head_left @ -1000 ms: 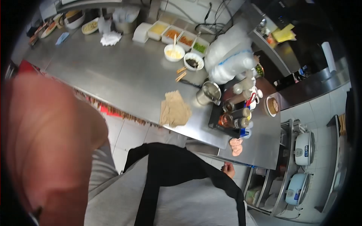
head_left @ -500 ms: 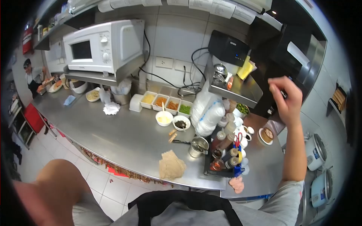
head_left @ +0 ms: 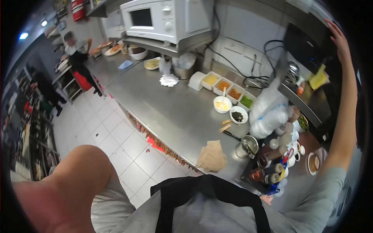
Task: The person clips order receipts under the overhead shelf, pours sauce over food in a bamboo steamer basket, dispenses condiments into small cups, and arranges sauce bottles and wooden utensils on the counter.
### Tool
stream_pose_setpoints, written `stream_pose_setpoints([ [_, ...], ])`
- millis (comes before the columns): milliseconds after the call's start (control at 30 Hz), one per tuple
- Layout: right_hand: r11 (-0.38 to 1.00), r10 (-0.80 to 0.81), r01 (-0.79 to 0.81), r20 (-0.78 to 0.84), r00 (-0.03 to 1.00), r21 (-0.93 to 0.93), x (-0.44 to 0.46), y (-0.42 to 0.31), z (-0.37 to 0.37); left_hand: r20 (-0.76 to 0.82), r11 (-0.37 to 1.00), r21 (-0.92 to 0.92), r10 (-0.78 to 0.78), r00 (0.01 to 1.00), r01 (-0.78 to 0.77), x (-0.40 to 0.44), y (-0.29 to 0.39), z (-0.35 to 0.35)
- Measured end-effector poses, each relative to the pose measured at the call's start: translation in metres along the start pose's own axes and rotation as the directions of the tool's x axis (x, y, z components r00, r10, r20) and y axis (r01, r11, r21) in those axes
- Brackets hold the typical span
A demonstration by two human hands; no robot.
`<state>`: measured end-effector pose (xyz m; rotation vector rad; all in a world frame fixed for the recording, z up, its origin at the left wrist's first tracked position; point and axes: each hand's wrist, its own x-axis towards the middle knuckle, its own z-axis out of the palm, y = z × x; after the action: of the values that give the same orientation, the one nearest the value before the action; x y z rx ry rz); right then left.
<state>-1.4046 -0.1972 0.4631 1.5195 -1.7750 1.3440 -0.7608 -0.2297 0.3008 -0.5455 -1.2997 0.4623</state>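
My right hand [head_left: 340, 43] is raised at the upper right, fingers stretched up near the shelf edge, and I see nothing held in it. Beside that arm are a black printer [head_left: 302, 42] and a steel shelf [head_left: 311, 106] with yellow paper [head_left: 318, 77]. My left arm is bent at the lower left. Its blurred near end [head_left: 35, 206] is very close to the camera, and the fingers are hidden. On the steel counter [head_left: 167, 112] lies a crumpled brown cloth [head_left: 212, 156], with a metal pot [head_left: 246, 146] to its right.
A white microwave [head_left: 163, 19] stands on a wall shelf. Containers of toppings [head_left: 223, 86], two small bowls [head_left: 222, 105], a plastic bag [head_left: 268, 112] and a bottle rack [head_left: 268, 171] occupy the counter. Two other people [head_left: 77, 54] stand at the far left.
The view has swung left, showing more floor and another person. My right hand has risen toward the top edge, and its curled fingers have straightened. The left arm stays bent.
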Motion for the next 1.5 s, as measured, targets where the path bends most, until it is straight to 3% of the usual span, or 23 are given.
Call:
stream_pose_setpoints([
  [133,0.987,-0.110,0.127,-0.155,0.982,0.101,0.037,0.036,-0.006,-0.051,0.995,0.072,0.070,0.996,-0.066,-0.017,-0.017,0.001],
  [167,0.986,-0.029,0.070,-0.253,0.967,0.153,0.027,0.039,-0.011,-0.063,0.993,0.096,0.078,0.995,-0.072,-0.026,-0.027,0.002],
  [233,0.958,0.134,-0.003,-0.436,0.890,0.287,0.006,0.041,-0.019,-0.085,0.987,0.147,0.084,0.993,-0.071,-0.049,-0.047,-0.001],
  [300,0.932,0.117,0.142,-0.649,0.752,0.332,-0.072,-0.018,0.038,-0.079,0.972,0.234,0.028,0.996,-0.009,-0.086,-0.067,-0.015],
  [333,0.919,-0.103,0.290,-0.548,0.830,0.266,-0.125,-0.070,0.092,-0.045,0.958,0.283,-0.039,0.998,0.050,-0.110,-0.074,-0.025],
  [367,0.909,-0.042,0.234,-0.483,0.875,0.344,-0.169,-0.094,0.136,0.006,0.938,0.327,-0.124,0.992,0.116,-0.134,-0.080,-0.038],
  [400,0.965,-0.074,0.168,-0.405,0.911,0.201,-0.204,-0.110,0.188,0.157,0.888,0.407,-0.297,0.942,0.213,-0.163,-0.080,-0.059],
  [467,0.973,-0.051,0.059,-0.042,0.998,0.223,-0.255,-0.127,0.296,0.269,0.754,0.491,-0.608,0.747,0.436,-0.223,-0.073,-0.083],
  [500,0.851,0.182,-0.212,0.108,0.977,0.480,-0.278,-0.124,0.362,0.274,0.644,0.540,-0.744,0.610,0.542,-0.253,-0.065,-0.093],
  [567,0.834,0.121,-0.248,0.276,0.953,0.493,-0.305,-0.094,0.490,0.288,0.368,0.615,-0.928,0.236,0.698,-0.310,-0.047,-0.119],
  [600,0.746,0.272,-0.450,0.392,0.879,0.491,-0.307,-0.098,0.540,0.296,0.243,0.659,-0.954,0.052,0.711,-0.337,-0.037,-0.132],
  [733,0.708,0.378,-0.506,0.341,0.861,0.492,-0.277,-0.079,0.709,0.247,-0.028,0.847,-0.864,-0.439,0.531,-0.452,0.037,-0.229],
  [833,0.671,0.543,-0.594,0.252,0.801,0.443,-0.244,-0.058,0.792,0.168,-0.074,0.951,-0.692,-0.702,0.301,-0.489,0.103,-0.308],
  [867,0.460,0.642,-0.758,0.417,0.644,0.462,-0.237,-0.068,0.792,0.132,-0.091,0.966,-0.637,-0.760,0.244,-0.497,0.126,-0.334],
  [900,0.499,0.678,-0.816,0.455,0.577,0.292,-0.239,-0.074,0.791,0.052,-0.152,0.974,-0.582,-0.812,0.171,-0.503,0.151,-0.358],
  [933,0.549,0.509,-0.700,0.482,0.713,0.456,-0.264,-0.039,0.819,-0.049,-0.223,0.971,-0.535,-0.844,0.084,-0.506,0.171,-0.378],
  [1033,0.851,0.468,-0.499,0.661,0.586,-0.161,-0.311,0.050,0.889,-0.275,-0.246,0.948,-0.308,-0.911,-0.203,-0.495,0.213,-0.424],
  [1067,0.933,0.353,-0.310,0.628,0.693,-0.182,-0.319,0.035,0.879,-0.341,-0.242,0.927,-0.231,-0.911,-0.285,-0.488,0.219,-0.432],
  [1133,0.896,0.374,-0.173,0.485,0.790,-0.409,-0.320,-0.028,0.848,-0.452,-0.321,0.865,-0.166,-0.876,-0.386,-0.486,0.233,-0.454],
  [1167,0.813,0.545,-0.329,0.429,0.720,-0.481,-0.311,-0.097,0.811,-0.515,-0.414,0.807,-0.143,-0.845,-0.421,-0.490,0.236,-0.464],
  [1233,0.955,0.222,-0.148,0.284,0.933,-0.257,-0.348,-0.099,0.800,-0.613,-0.576,0.671,-0.077,-0.786,-0.467,-0.507,0.241,-0.482],
  [1267,0.979,0.136,-0.088,0.268,0.954,-0.183,-0.365,-0.109,0.792,-0.636,-0.615,0.646,-0.107,-0.764,-0.452,-0.520,0.240,-0.488],
  [1500,0.997,-0.077,0.080,0.450,0.890,0.013,-0.402,-0.164,0.769,-0.677,-0.755,0.605,-0.320,-0.663,-0.253,-0.645,0.163,-0.503],
])
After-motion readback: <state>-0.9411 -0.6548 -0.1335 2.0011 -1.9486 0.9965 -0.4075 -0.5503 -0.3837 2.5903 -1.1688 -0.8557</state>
